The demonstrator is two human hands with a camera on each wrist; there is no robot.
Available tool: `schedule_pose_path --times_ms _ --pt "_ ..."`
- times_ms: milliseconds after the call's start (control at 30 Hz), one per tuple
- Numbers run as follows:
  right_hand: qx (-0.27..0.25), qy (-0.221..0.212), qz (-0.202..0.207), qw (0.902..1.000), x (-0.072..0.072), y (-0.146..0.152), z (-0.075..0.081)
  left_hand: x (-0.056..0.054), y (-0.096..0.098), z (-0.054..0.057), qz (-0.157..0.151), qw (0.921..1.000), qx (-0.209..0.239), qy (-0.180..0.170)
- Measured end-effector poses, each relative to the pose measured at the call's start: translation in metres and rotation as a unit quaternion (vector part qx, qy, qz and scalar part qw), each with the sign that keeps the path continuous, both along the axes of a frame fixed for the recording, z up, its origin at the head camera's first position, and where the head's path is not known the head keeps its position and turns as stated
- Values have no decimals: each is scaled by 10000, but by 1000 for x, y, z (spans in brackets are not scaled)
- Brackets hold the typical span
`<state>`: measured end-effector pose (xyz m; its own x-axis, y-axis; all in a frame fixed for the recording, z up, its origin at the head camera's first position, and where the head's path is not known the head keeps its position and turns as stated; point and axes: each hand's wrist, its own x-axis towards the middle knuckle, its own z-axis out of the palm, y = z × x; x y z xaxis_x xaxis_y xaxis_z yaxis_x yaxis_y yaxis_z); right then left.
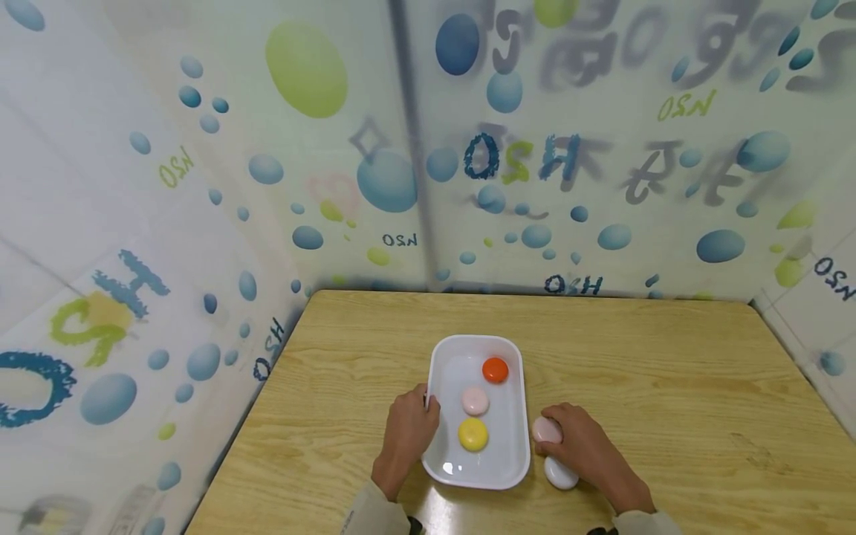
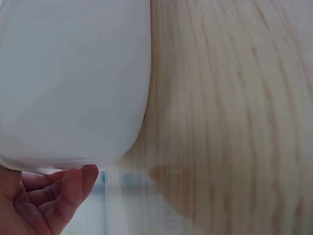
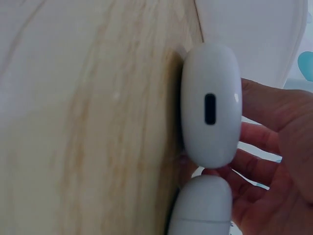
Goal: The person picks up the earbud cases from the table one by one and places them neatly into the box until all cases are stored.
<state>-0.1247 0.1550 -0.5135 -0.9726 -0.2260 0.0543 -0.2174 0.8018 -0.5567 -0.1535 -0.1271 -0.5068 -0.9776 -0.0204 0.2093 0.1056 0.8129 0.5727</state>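
A white plastic tray (image 1: 444,464) stands on the wooden table, its outer wall (image 2: 78,88) large in the left wrist view. My left hand (image 1: 408,425) grips its left rim. Inside lie three round earbud cases: orange (image 1: 495,370), pale pink (image 1: 475,400) and yellow (image 1: 472,434). Just right of the tray, my right hand (image 1: 580,444) pinches another pale pink earbud case (image 1: 547,430) between thumb and fingers. Right beside it, nearer me, sits a white earbud case (image 1: 560,474). In the right wrist view that case (image 3: 215,142) shows a dark slot in its side.
The wooden table (image 1: 689,394) extends to both sides of the tray. Behind it and along its left and right edges hang pale sheets (image 1: 508,260) printed with blue and green dots and letters.
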Motion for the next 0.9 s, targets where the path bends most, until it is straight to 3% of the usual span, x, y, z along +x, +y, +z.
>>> schedule_pose_path --times_ms 467,900 --pt "-42 83 2 10000 0 2 -1 0 0 0 -8 10000 26 -2" --pt "20 400 -86 9992 -11 7 15 1 0 1 1 9999 68 -110"
